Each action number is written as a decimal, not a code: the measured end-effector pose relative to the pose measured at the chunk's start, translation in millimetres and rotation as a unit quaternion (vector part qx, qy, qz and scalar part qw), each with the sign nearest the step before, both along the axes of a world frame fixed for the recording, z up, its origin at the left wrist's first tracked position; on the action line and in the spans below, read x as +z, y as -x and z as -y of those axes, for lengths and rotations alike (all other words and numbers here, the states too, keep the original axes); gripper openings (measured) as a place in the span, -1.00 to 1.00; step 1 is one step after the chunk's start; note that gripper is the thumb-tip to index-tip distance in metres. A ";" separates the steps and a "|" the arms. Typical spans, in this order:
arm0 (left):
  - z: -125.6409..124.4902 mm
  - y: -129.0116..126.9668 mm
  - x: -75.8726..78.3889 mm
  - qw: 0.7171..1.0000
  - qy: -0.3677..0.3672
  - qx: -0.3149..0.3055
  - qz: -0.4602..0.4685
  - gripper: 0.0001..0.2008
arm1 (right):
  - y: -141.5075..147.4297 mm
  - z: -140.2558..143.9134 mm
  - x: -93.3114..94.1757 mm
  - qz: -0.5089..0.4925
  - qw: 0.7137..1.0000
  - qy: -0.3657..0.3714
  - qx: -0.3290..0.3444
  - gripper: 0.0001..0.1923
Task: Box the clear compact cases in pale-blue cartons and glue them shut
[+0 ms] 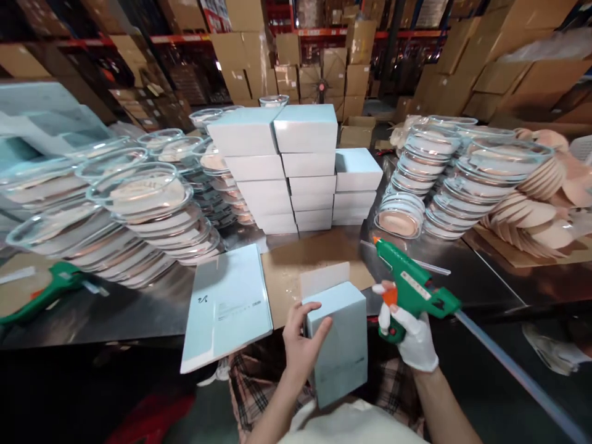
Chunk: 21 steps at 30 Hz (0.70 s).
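My bare left hand (303, 339) grips the side of a light blue cardboard box (340, 345), thumb on one face and fingers over its top edge. The box stands tilted at the table's near edge, a white flap (325, 279) raised behind it. In my right hand (414, 342), which wears a white glove, is a green glue gun (414, 280) with an orange trigger. Its nozzle points up and left, away from the box, and a long glue stick (518, 370) trails from its back. Flat light blue box blanks (229, 302) lie left of my left hand.
Finished-looking light blue boxes (305, 166) are stacked behind a brown cardboard sheet (282, 265). Stacked glass dishes (152, 197) stand left, more glass dishes (456, 185) right. Another green glue gun (50, 290) lies far left; a loose glue stick (430, 266) lies right.
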<state>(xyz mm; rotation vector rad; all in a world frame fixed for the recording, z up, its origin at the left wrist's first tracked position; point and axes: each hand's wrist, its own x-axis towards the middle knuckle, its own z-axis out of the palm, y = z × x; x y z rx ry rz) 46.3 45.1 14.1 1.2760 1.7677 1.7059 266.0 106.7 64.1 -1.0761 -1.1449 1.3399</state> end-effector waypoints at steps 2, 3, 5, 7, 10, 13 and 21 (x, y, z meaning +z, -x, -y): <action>-1.2 -3.7 3.0 1.000 0.000 -0.001 -0.022 -0.68 | -0.1 17.6 -4.5 0.056 0.998 0.015 0.026 -0.61; -1.3 -5.4 4.1 1.000 0.000 -0.002 -0.030 -0.69 | -0.2 25.4 -6.6 0.092 0.995 0.013 0.037 -0.62; -1.0 -8.5 6.3 0.999 -0.005 -0.006 -0.038 -0.70 | 1.1 37.6 -7.7 0.161 0.985 -0.028 0.062 -0.70; -0.5 -11.1 8.7 0.999 -0.015 -0.017 -0.037 -0.72 | 5.5 44.2 -4.3 0.211 0.969 -0.096 0.085 -0.82; 0.7 -14.2 12.1 0.998 -0.029 -0.037 -0.038 -0.78 | 15.7 45.1 4.4 0.264 0.942 -0.180 0.103 -0.92; 2.8 -16.0 14.0 0.998 -0.033 -0.039 -0.047 -0.81 | 22.6 42.0 7.7 0.289 0.931 -0.203 0.094 -0.91; 9.5 -8.1 8.9 0.999 -0.017 -0.018 -0.042 -0.74 | -1.2 30.2 -20.0 0.215 0.971 -0.087 0.059 -0.80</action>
